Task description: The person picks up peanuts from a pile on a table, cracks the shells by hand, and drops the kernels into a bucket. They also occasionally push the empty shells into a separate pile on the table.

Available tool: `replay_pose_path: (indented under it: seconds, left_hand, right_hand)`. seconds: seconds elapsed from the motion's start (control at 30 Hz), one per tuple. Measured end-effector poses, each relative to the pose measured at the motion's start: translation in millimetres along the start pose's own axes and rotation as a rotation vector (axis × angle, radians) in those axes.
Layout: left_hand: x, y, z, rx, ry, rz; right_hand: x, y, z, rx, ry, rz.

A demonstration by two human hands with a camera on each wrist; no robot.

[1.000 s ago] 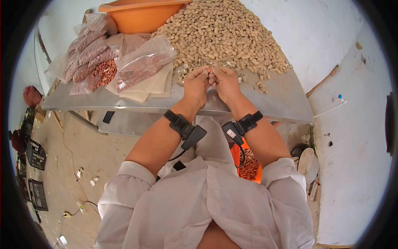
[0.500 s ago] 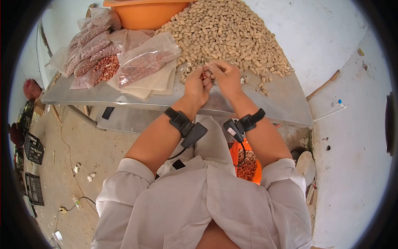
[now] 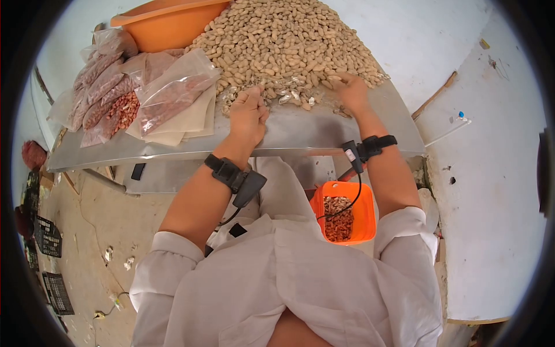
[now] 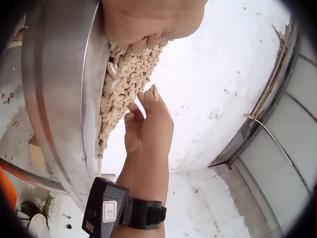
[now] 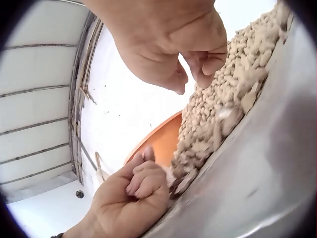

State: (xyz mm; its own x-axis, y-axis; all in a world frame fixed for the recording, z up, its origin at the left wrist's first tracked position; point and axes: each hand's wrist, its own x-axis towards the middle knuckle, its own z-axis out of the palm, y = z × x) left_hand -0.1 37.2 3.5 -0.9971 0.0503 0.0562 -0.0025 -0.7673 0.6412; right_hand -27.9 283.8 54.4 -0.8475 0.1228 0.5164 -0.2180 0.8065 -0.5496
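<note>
A big heap of unshelled peanuts (image 3: 289, 40) covers the far side of a steel table (image 3: 300, 136). My right hand (image 3: 348, 88) reaches to the heap's right edge with loosely bent fingers, its fingertips (image 4: 148, 96) touching the peanuts (image 4: 124, 84). I see nothing gripped in it. My left hand (image 3: 248, 113) rests on the table as a fist beside a strip of empty shells (image 3: 289, 95). What is inside the fist (image 5: 136, 186) is hidden.
Clear bags of reddish shelled kernels (image 3: 167, 95) lie at the table's left, with an orange basin (image 3: 167, 23) behind them. An orange bucket of kernels (image 3: 341, 211) stands on the floor by my right knee. A white wall (image 3: 480, 144) runs along the right.
My hands were together in front of me working a peanut. They have parted: the right went out to the heap's right edge, and the left closed over reddish kernels and stayed.
</note>
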Motion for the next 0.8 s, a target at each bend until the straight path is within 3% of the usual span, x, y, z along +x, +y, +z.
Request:
replay_pose_path:
  seconds: [0.23, 0.43, 0.53, 0.63, 0.8]
  left_hand:
    - [1.8, -0.8, -0.2, 0.029, -0.036, -0.013]
    - [-1.4, -0.3, 0.2, 0.042, -0.057, -0.015]
    - [-2.7, 0.0, 2.1, 0.057, -0.049, -0.015]
    - [-2.4, 1.0, 2.8, 0.059, -0.044, -0.016]
    - [-1.3, -0.2, -1.8, 0.059, -0.088, -0.009]
  right_hand:
    - [5.9, 37.9, -31.6, -0.199, -0.166, 0.107]
    - [12.1, 31.1, -35.4, -0.046, -0.289, 0.035]
    - [19.2, 51.3, -22.0, -0.178, -0.258, -0.005]
    - [16.8, 57.0, -10.5, -0.497, -0.377, -0.157]
    - [17.9, 51.6, -12.3, -0.467, -0.354, -0.121]
